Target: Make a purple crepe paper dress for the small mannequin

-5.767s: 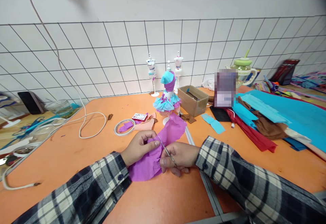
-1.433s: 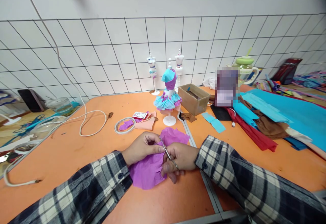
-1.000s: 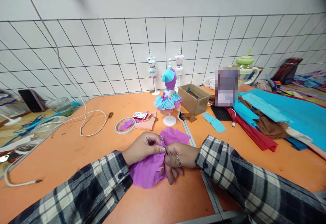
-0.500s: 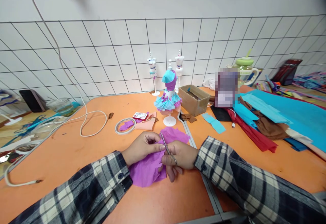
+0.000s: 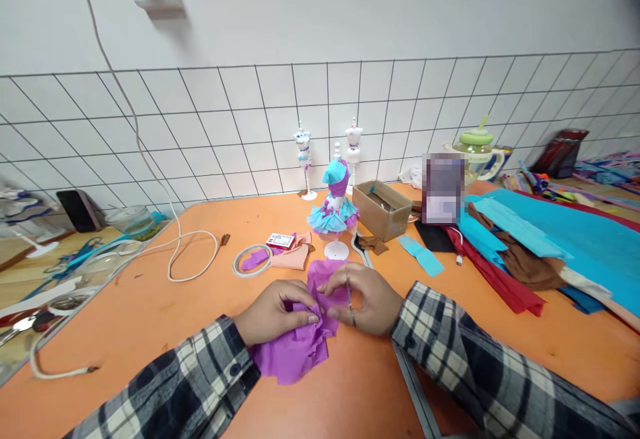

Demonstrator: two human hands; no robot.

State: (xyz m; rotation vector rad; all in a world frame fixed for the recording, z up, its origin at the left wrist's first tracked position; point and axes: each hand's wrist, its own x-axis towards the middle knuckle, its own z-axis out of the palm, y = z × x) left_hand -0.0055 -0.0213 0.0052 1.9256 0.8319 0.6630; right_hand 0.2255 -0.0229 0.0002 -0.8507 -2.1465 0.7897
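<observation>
A crumpled sheet of purple crepe paper lies on the table, with a flatter part stretching toward the dress form. My left hand pinches a gathered fold of it between thumb and fingers. Just to the right, my right hand curves with thumb and forefinger apart, close to the paper. A slim metal tool, its exact kind unclear, is held across those fingers. Beyond the paper stands a small white dress form wearing a blue and purple paper dress.
Left of the dress form lie a tape roll, a small box and peach paper. Behind are two more dress forms and a cardboard box. Coloured paper sheets lie rightward; a white cable curls left.
My right hand has drawn back from the left, and its fingers have parted; the tool has turned more upright. My left hand still pinches the purple paper. The view has tilted up.
</observation>
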